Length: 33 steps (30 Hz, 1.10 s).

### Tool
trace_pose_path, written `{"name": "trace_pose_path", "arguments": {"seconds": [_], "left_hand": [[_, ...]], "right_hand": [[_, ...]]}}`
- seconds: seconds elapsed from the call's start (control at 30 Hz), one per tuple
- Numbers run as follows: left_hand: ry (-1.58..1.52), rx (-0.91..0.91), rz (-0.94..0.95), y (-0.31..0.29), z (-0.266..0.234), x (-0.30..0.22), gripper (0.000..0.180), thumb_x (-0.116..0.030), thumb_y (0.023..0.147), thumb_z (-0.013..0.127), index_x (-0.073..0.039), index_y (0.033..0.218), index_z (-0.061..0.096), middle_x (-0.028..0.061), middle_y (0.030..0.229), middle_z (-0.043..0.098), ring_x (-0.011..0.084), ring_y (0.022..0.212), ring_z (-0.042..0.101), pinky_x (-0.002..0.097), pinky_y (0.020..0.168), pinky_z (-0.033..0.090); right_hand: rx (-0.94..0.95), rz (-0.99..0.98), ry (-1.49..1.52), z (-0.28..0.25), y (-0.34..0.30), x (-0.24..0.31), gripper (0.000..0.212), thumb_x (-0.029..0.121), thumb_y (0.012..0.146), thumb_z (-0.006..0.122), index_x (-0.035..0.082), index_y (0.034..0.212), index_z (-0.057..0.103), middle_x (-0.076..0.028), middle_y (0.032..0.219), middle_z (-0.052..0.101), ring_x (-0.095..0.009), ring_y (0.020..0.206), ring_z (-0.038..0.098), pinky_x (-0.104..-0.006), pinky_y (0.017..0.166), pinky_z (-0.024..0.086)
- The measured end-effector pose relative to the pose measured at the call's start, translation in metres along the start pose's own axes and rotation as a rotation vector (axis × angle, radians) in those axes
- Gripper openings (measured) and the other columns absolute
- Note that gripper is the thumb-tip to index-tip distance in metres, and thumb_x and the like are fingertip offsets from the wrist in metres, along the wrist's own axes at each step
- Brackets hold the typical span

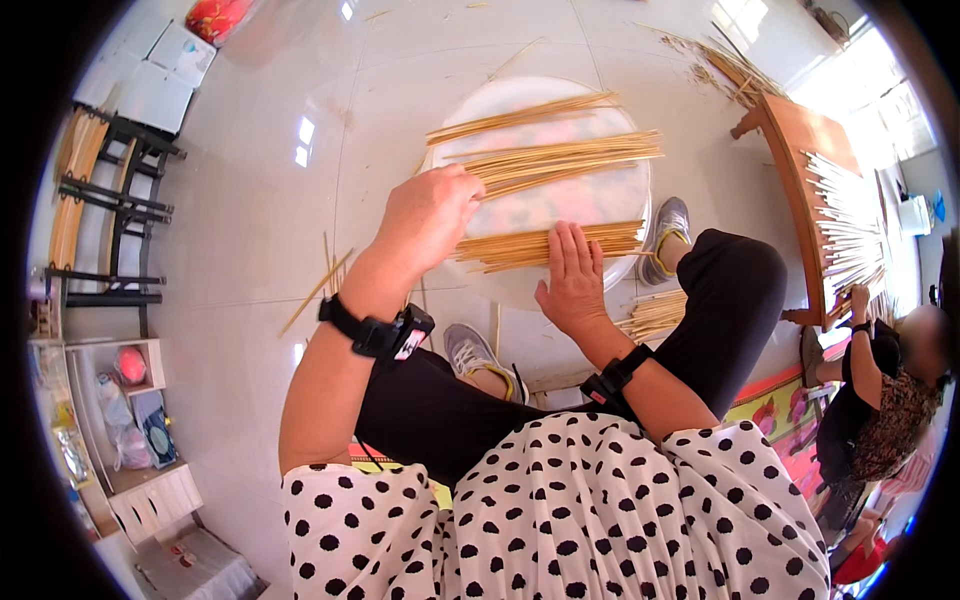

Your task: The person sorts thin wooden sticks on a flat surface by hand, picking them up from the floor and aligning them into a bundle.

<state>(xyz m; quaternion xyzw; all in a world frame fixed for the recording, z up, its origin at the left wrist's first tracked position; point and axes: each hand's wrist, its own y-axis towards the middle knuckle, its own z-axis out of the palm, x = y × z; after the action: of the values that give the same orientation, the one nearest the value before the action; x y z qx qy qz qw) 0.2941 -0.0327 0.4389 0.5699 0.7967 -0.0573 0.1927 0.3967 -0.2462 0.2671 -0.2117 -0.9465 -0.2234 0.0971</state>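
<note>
A small white label with dark marks sits on the black box of the left wristband (385, 333); the right wristband (617, 375) carries a smaller reddish mark, too small to make out. The left forearm slants far and to the right, the right forearm far and to the left. The left hand (428, 215) has its fingers curled narrow against the left end of the middle bundle of sticks (570, 157); I cannot tell whether they grip any. The right hand (576, 280) lies palm down, fingers straight, thumb spread, on the near bundle (500, 250). Both bundles, plus a far bundle (525, 115), lie across a round white table (545, 207).
</note>
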Motion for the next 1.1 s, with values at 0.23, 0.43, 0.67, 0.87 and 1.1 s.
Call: {"name": "trace_pose_path", "arguments": {"seconds": [0.23, 0.43, 0.67, 0.87, 1.1], "left_hand": [[0.090, 0.076, -0.042, 0.027, 0.068, 0.037, 0.007, -0.015, 0.087, 0.070, -0.008, 0.090, 0.071, 0.0072, 0.092, 0.068, 0.0309, 0.087, 0.066, 0.0427, 0.075, 0.053], [0.154, 0.072, 0.017, 0.040, 0.079, 0.038, 0.009, -0.012, 0.082, 0.075, -0.008, 0.084, 0.067, 0.0067, 0.086, 0.065, 0.0305, 0.083, 0.066, 0.0427, 0.069, 0.053], [0.182, 0.082, 0.094, 0.046, 0.079, 0.038, 0.010, -0.009, 0.080, 0.075, -0.008, 0.082, 0.065, 0.0063, 0.084, 0.064, 0.0304, 0.082, 0.066, 0.0434, 0.068, 0.054], [0.167, 0.069, 0.086, 0.043, 0.081, 0.037, 0.010, -0.008, 0.080, 0.074, -0.009, 0.086, 0.066, 0.0069, 0.085, 0.064, 0.0311, 0.082, 0.066, 0.0439, 0.068, 0.054], [0.177, 0.083, 0.132, 0.038, 0.071, 0.026, 0.013, -0.008, 0.080, 0.075, -0.008, 0.091, 0.067, 0.0057, 0.091, 0.067, 0.0306, 0.083, 0.067, 0.0411, 0.070, 0.054]], "right_hand": [[0.013, 0.005, -0.017, -0.007, 0.003, -0.003, 0.073, 0.011, 0.076, 0.061, -0.004, 0.146, 0.045, -0.019, 0.154, 0.043, -0.033, 0.146, 0.038, -0.0514, 0.118, 0.027], [0.013, 0.012, -0.028, -0.010, 0.004, -0.001, 0.066, 0.010, 0.079, 0.058, -0.005, 0.142, 0.049, -0.019, 0.153, 0.045, -0.032, 0.145, 0.040, -0.0508, 0.116, 0.030], [-0.006, 0.036, -0.036, -0.009, 0.003, 0.001, 0.062, 0.007, 0.080, 0.057, -0.004, 0.140, 0.051, -0.018, 0.151, 0.047, -0.031, 0.145, 0.041, -0.0490, 0.118, 0.027], [0.000, 0.045, -0.005, -0.013, 0.005, 0.002, 0.058, 0.006, 0.081, 0.055, -0.002, 0.139, 0.054, -0.016, 0.150, 0.049, -0.029, 0.144, 0.042, -0.0474, 0.119, 0.025], [-0.056, 0.034, -0.023, -0.010, 0.006, 0.001, 0.056, 0.007, 0.083, 0.055, -0.001, 0.138, 0.055, -0.015, 0.149, 0.050, -0.029, 0.142, 0.044, -0.0481, 0.117, 0.029]]}}
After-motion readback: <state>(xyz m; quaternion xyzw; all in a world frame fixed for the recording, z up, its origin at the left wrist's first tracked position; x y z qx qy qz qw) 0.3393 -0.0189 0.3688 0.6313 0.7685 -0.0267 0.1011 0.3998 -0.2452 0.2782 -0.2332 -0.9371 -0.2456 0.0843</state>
